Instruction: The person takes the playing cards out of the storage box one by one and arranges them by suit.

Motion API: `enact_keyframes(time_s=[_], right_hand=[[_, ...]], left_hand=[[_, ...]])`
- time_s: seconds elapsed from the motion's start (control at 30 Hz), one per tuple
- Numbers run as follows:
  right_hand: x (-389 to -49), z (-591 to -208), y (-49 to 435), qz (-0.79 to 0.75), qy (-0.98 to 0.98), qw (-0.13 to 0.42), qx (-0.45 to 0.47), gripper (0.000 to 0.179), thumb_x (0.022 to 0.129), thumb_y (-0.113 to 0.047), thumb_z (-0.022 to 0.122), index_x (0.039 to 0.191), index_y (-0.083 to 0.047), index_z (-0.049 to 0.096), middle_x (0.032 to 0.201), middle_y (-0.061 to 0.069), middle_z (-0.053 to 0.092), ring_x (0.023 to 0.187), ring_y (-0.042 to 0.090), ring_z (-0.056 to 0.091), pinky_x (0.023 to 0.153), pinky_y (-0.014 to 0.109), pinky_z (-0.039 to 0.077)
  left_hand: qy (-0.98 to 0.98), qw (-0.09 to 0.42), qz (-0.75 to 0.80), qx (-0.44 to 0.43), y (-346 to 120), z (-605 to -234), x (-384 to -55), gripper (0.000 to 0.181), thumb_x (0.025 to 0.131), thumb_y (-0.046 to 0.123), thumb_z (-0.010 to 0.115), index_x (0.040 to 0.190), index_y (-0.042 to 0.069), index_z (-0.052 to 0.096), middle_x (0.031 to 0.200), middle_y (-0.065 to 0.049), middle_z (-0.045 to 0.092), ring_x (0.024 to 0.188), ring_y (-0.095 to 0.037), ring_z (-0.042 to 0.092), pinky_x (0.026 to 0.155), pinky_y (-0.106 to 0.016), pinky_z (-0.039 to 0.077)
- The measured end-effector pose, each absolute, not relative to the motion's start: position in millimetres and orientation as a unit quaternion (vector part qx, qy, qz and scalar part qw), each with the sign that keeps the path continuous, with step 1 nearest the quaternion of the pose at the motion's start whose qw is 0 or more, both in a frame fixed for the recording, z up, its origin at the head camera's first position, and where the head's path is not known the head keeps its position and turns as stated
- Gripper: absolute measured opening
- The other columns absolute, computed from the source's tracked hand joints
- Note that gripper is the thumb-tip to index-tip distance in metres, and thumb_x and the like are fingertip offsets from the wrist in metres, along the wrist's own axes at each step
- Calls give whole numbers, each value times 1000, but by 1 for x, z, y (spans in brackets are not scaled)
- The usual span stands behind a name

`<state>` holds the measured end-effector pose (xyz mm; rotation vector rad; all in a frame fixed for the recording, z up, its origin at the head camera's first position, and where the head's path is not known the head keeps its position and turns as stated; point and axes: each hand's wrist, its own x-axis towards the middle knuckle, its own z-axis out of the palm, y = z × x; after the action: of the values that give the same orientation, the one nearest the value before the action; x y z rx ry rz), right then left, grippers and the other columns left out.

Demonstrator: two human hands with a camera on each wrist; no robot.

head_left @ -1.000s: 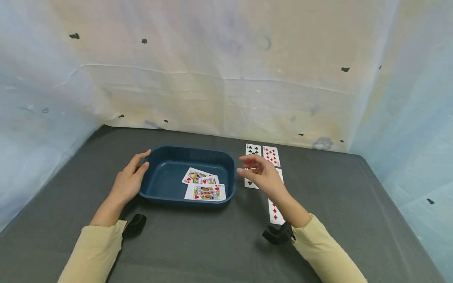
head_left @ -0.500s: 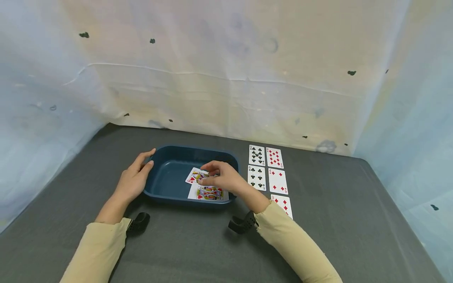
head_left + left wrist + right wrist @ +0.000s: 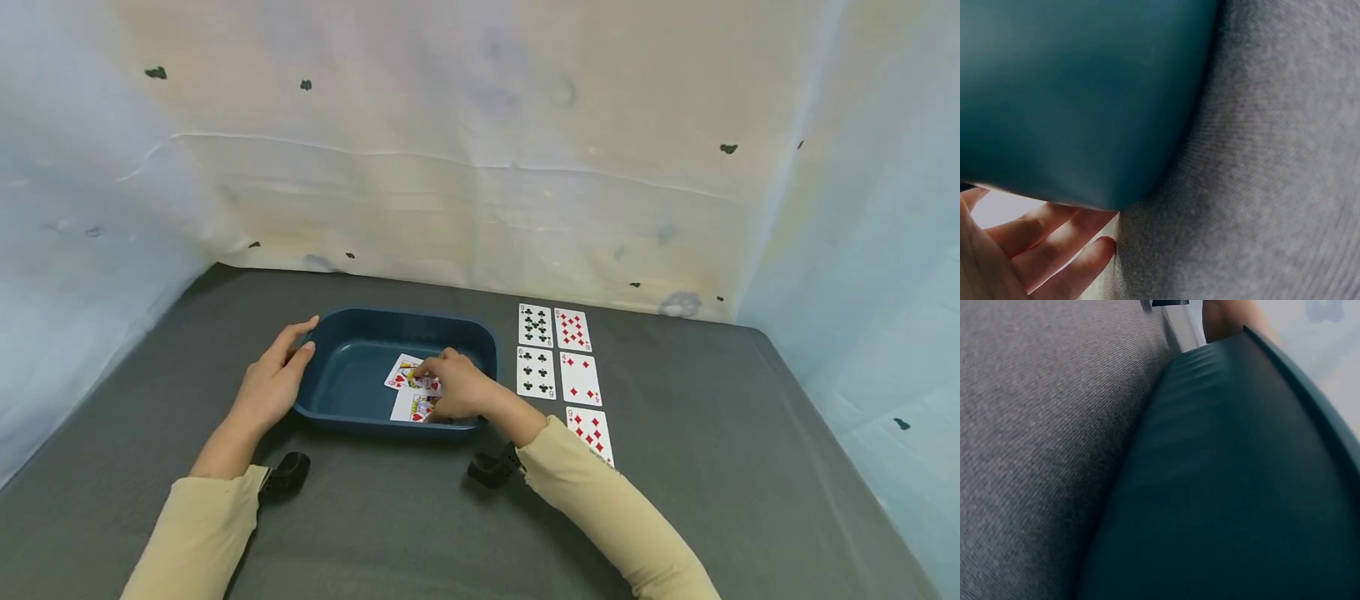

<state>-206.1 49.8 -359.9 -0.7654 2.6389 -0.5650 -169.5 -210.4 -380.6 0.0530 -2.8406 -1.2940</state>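
A dark blue rectangular tub [image 3: 343,379] stands on the table with a few heart face cards lying inside its right half. My left hand [image 3: 268,390] rests against the tub's left end. Its fingers [image 3: 1054,250] lie nearly straight along the outer wall in the left wrist view. My right hand [image 3: 467,390] reaches over the tub's right side, thumb and forefinger apart above the cards. The upper card [image 3: 401,369] and the lower card [image 3: 405,406] are partly covered by that hand. In the right wrist view, the tub's outer wall [image 3: 1222,469] hides the right fingers.
Face-up playing cards lie in two columns right of the tub. They include a nine of clubs [image 3: 535,325], a six of clubs [image 3: 536,373] and a four of diamonds [image 3: 581,379]. A patterned cloth [image 3: 480,208] hangs behind the grey table [image 3: 390,517].
My right hand has moved left from above the table cards into the tub, then slightly nearer the front wall, with thumb and forefinger spreading. My left hand stays at the tub.
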Motion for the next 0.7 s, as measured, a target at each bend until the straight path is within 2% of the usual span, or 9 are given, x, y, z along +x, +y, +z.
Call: enact_keyframes(time_s=[0.13, 0.23, 0.3, 0.43, 0.53, 0.7], right_hand=[[-205, -360, 46, -192, 932, 172, -257, 60, 75, -16, 82, 130, -13, 58, 117, 9, 51, 94, 18, 48, 79, 28, 42], [-205, -361, 47, -195, 931, 173, -255, 59, 76, -18, 81, 129, -12, 58, 119, 9, 57, 95, 17, 52, 80, 28, 43], [-205, -361, 47, -209, 928, 176, -255, 58, 78, -18, 80, 131, -11, 57, 123, 10, 59, 96, 17, 54, 81, 28, 43], [-206, -359, 49, -265, 917, 169, -244, 49, 85, -16, 73, 131, -9, 57, 118, 11, 64, 89, 17, 57, 77, 28, 45], [-205, -357, 50, -310, 910, 143, -237, 36, 89, -12, 67, 124, -9, 61, 108, 10, 68, 85, 16, 60, 73, 27, 47], [-205, -358, 54, -406, 884, 94, -212, 22, 94, -10, 60, 115, -7, 65, 102, 12, 71, 80, 15, 65, 64, 24, 49]], left_hand=[[-910, 7, -414, 17, -212, -380, -168, 53, 105, 42, 23, 155, 25, 17, 150, -29, 30, 129, -51, 37, 95, -67, 34], [-910, 8, -414, 16, -211, -380, -168, 53, 105, 41, 23, 155, 24, 18, 150, -30, 30, 129, -51, 37, 95, -67, 34], [-910, 10, -415, 16, -211, -379, -167, 52, 105, 41, 24, 155, 24, 18, 148, -31, 32, 128, -51, 38, 94, -67, 35], [-909, 13, -415, 15, -211, -379, -167, 52, 105, 40, 24, 155, 24, 19, 147, -31, 35, 127, -51, 39, 94, -66, 35], [-910, 12, -414, 16, -210, -379, -168, 53, 105, 41, 24, 155, 24, 19, 147, -31, 34, 127, -51, 39, 94, -66, 35], [-911, 8, -413, 24, -209, -379, -169, 53, 105, 43, 23, 155, 25, 18, 146, -31, 36, 126, -51, 40, 94, -66, 35]])
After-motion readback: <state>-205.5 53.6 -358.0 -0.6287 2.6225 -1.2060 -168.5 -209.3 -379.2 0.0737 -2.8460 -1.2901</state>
